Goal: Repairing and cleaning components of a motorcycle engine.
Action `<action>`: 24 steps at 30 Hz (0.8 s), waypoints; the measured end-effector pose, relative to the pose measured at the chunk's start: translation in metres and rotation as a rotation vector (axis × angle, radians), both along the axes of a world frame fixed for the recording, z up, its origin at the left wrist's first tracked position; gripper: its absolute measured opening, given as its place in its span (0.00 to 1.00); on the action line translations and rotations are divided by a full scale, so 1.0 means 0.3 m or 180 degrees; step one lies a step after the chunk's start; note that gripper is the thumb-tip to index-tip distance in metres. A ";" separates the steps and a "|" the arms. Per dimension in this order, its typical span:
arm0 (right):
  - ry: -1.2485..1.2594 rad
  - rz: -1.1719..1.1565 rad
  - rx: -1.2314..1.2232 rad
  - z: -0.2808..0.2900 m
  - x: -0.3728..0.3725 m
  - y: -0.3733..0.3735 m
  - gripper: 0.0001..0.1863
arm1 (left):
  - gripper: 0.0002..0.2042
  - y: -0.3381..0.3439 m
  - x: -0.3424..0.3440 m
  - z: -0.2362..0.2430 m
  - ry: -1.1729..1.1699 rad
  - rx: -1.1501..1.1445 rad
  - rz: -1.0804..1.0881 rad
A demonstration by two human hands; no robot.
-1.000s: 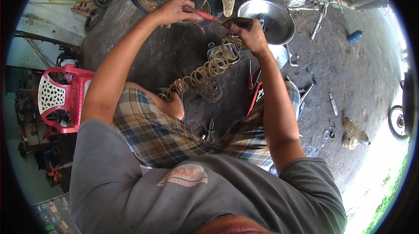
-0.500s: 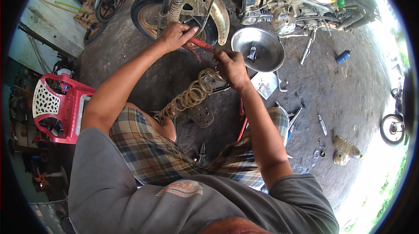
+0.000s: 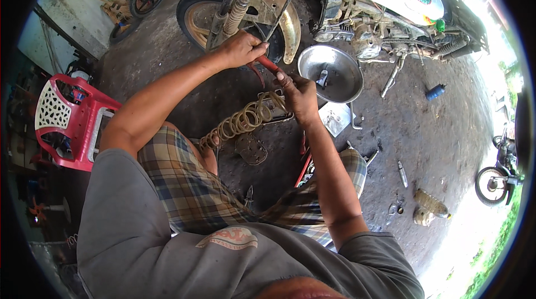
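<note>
Both my hands are closed on a red-handled tool (image 3: pixel 268 64) in front of my knees. My left hand (image 3: pixel 243 50) wraps its upper left end. A thin curved red part of it hangs below that hand. My right hand (image 3: pixel 300 97) grips the lower right end, its thumb lying along the red shaft; the fingers cover the tip, so the tool's exact kind is hidden. Below the hands, a large yellowish coil spring (image 3: pixel 243 122) slants from near my foot up toward my right hand. Under it lies a dirty, rounded metal part (image 3: pixel 252 150).
A metal basin (image 3: pixel 346 78) with a small part inside stands right of my hands. Beyond are a motorcycle's front wheel (image 3: pixel 192 17) and its engine (image 3: pixel 365 42). A red chair (image 3: pixel 84 137) is at left. Pliers (image 3: pixel 249 195), a blue bottle (image 3: pixel 435 92) and a plastic bottle (image 3: pixel 432 203) lie on the ground.
My right hand has come a little nearer to my left along the red tool, and its thumb now lies on the shaft. The whole view has shifted slightly.
</note>
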State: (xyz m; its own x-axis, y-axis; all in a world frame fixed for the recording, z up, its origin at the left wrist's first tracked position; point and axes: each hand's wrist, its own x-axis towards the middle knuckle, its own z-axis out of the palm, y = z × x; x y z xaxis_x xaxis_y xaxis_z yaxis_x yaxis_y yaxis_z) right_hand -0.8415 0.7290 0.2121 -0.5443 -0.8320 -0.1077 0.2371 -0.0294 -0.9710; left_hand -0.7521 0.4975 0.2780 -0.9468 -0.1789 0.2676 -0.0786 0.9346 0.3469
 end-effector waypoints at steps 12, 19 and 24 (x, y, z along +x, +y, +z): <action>0.2010 0.0898 0.0496 -0.021 -0.149 0.040 0.27 | 0.27 0.092 -0.125 0.009 -0.0303 -0.0314 -0.0861; 0.1658 0.0722 0.0421 -0.018 -0.206 0.127 0.18 | 0.09 -0.184 -0.003 -0.035 -0.0451 0.0881 0.0366; 0.1689 0.0814 0.0393 -0.006 -0.196 0.111 0.16 | 0.10 -0.254 0.020 -0.084 -0.1107 0.2096 0.1200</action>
State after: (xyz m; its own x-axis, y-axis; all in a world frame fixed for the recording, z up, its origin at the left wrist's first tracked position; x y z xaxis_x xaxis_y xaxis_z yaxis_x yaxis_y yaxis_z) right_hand -0.9003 0.7621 0.2103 -0.3343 -0.9423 0.0197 -0.2962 0.0852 -0.9513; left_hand -0.7461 0.4213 0.2528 -0.8014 -0.5180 -0.2990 -0.5491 0.4389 0.7113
